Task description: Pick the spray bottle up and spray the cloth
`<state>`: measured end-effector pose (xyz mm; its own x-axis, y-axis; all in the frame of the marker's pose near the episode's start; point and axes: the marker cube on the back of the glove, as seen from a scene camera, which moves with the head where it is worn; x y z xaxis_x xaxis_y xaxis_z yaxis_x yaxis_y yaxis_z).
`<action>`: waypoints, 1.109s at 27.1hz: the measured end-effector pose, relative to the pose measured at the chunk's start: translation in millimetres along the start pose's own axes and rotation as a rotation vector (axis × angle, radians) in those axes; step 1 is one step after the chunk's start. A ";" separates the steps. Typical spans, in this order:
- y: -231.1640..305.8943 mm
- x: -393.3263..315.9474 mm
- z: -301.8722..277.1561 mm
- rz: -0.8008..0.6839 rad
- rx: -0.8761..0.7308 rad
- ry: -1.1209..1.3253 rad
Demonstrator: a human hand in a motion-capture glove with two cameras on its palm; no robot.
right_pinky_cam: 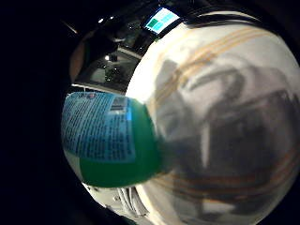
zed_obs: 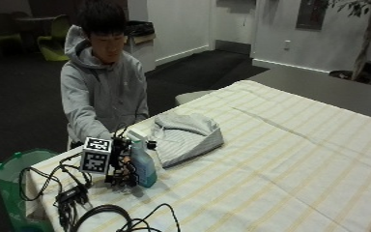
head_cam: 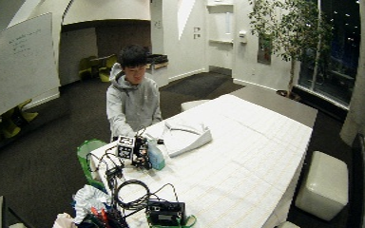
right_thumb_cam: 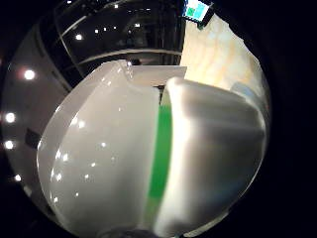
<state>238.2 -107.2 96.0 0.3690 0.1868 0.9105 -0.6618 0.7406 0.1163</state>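
A spray bottle [zed_obs: 144, 166] is seen standing upright on the striped tablecloth [zed_obs: 288, 159] at the lower left of the outside view, close to the table's near corner. Its body is pale blue-green and translucent, topped by a white spray head; in the little-finger-side palm view the bottle [right_pinky_cam: 110, 140] shows green liquid behind a blue printed label with a barcode, and in the thumb-side palm view a green band is glimpsed between white moulded parts of the spray bottle [right_thumb_cam: 161, 158], which fills most of that picture. The gloved right hand [zed_obs: 122, 166] is placed against the bottle's left side in the frame; whether its fingers are curled round the bottle cannot be told, as they are hidden. Just to the right of the bottle, toward the centre of the frame, a folded grey-and-white cloth [zed_obs: 185, 135] is laid on the tablecloth, apart from the bottle. A person in a grey hooded top [zed_obs: 102, 92] is seated behind the table at the upper left.
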 end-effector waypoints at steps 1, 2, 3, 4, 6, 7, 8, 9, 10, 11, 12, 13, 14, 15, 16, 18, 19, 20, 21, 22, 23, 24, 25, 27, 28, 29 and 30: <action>-1.1 0.2 1.1 -0.003 -0.002 -0.002; -2.3 0.2 2.2 -0.007 -0.006 -0.003; -3.5 0.2 3.3 -0.010 -0.010 -0.004; -4.4 0.4 4.4 -0.011 -0.015 -0.003; -5.9 0.9 6.5 -0.011 -0.026 -0.003; -6.7 1.1 7.5 -0.009 -0.031 -0.004; -7.7 1.1 8.6 -0.008 -0.034 -0.004; -8.9 1.1 9.6 -0.007 -0.037 -0.005; -10.2 1.0 10.6 -0.006 -0.039 -0.004; -11.3 1.0 11.5 -0.007 -0.039 -0.002; -12.2 1.0 12.3 -0.008 -0.040 0.001; -12.9 1.1 13.0 -0.011 -0.040 0.005; -13.5 1.1 13.5 -0.015 -0.039 0.009; -14.2 0.9 13.8 -0.017 -0.039 0.012; -15.1 0.7 14.1 -0.018 -0.039 0.013; -17.1 0.2 14.4 -0.020 -0.042 0.010; -18.0 0.2 14.5 -0.021 -0.047 0.007; -18.9 0.2 14.6 -0.022 -0.053 0.004; -19.7 0.4 14.7 -0.024 -0.061 0.001; -20.5 0.6 14.8 -0.028 -0.069 -0.001; -21.4 0.7 14.9 -0.032 -0.077 -0.003; -22.4 0.9 15.0 -0.036 -0.083 -0.006; -23.3 1.1 15.2 -0.040 -0.090 -0.008; -24.4 1.7 15.5 -0.048 -0.106 -0.014; -24.8 2.1 15.6 -0.053 -0.115 -0.015; -25.3 2.3 15.6 -0.058 -0.124 -0.016; -25.9 2.3 15.7 -0.064 -0.131 -0.017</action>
<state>245.9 -136.1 101.3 0.3959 0.1267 0.9095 -0.5463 0.8286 0.1223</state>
